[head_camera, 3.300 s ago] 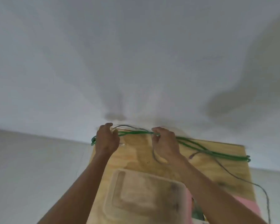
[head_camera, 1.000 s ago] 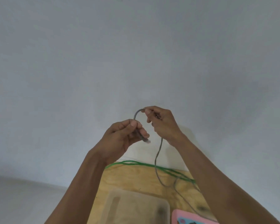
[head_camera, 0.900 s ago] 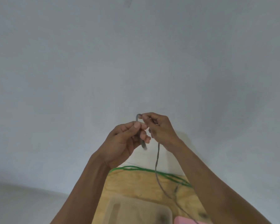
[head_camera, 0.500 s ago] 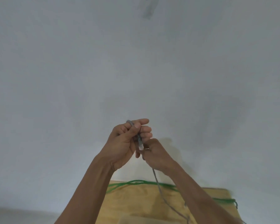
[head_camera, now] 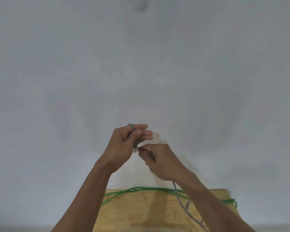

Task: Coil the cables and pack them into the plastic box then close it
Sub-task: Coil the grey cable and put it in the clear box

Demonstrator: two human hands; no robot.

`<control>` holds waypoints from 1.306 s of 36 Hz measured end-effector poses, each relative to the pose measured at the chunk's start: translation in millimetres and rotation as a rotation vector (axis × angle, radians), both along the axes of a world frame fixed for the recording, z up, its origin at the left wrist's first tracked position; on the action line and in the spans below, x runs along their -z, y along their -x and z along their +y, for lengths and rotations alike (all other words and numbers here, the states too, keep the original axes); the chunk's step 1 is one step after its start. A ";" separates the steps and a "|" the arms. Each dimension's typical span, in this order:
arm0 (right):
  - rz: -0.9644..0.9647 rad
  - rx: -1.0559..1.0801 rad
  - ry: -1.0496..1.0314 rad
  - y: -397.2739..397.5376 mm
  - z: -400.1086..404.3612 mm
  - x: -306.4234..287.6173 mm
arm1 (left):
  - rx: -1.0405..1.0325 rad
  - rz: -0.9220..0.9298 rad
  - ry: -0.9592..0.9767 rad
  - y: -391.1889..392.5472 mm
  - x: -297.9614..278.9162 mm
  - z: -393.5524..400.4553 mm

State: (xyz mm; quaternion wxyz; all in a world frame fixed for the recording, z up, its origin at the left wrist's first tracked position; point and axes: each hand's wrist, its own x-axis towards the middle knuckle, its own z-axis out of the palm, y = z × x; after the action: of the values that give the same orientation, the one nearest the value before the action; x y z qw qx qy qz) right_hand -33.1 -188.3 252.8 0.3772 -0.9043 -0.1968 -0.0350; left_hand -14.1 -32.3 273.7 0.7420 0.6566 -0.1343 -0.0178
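Bare room: plywood table (head_camera: pixel 141 213), white wall (head_camera: pixel 141 72)

We are seeing a soft, even, rather dim light spreading over the pale wall (head_camera: pixel 141 64), with no glare showing anywhere. Faint broad shadows are lying on the wall at 9 and 3 o'clock of the hands, and a sharper small one is falling just at 3 o'clock of the left hand (head_camera: pixel 124 144). A darker band of shadow is running down the board (head_camera: pixel 141 210) at 6 o'clock. Everything is looking slightly soft; the grey smudge (head_camera: pixel 141 5) at 12 o'clock is blurring out. The board's far edge is bowing, as the wide lens is bending lines toward the frame's edges.
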 end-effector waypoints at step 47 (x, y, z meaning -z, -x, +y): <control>0.107 -0.025 -0.401 12.0 -57.6 -4.5 | -0.103 -0.081 0.000 5.7 -30.0 -77.7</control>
State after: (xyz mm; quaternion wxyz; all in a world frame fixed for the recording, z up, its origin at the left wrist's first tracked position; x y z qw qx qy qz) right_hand -45.1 -245.9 257.3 0.5600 -0.8092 -0.1768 -0.0207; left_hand -19.8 -109.9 303.7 0.7357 0.6630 -0.1303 0.0468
